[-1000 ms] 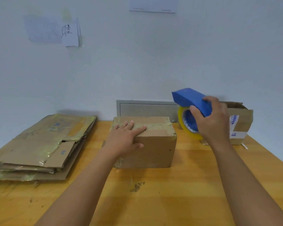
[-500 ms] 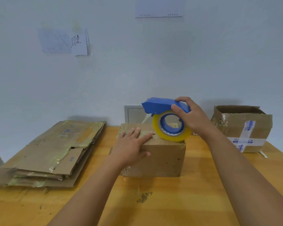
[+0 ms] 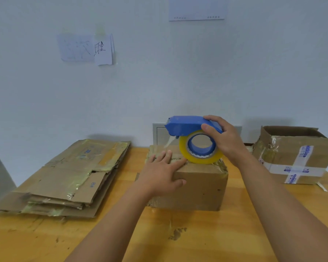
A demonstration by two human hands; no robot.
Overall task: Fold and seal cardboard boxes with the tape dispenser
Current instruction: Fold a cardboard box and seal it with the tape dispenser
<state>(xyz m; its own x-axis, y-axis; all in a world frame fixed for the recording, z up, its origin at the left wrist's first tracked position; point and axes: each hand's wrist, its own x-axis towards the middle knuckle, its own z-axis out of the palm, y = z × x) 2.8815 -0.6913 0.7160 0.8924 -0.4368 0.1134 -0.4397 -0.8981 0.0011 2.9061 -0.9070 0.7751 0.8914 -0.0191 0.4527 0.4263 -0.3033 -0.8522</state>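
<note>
Tape dispenser [image 3: 192, 127], gripped by the right hand [image 3: 226, 140], rests on the closed box [image 3: 199, 182]; the left hand [image 3: 162, 174] presses it with flat fingers. Tape could wrinkle or miss the seam if the box slides.

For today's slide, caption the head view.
Left hand steadies the closed box while right hand holds the tape dispenser on top.

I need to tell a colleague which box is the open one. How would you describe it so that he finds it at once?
Look at the wooden table against the pale wall and go to its far right end. The open box stands there, apart from the closed box in the middle. Only it has upright top flaps and crossed white tape with blue print on its front.
</note>
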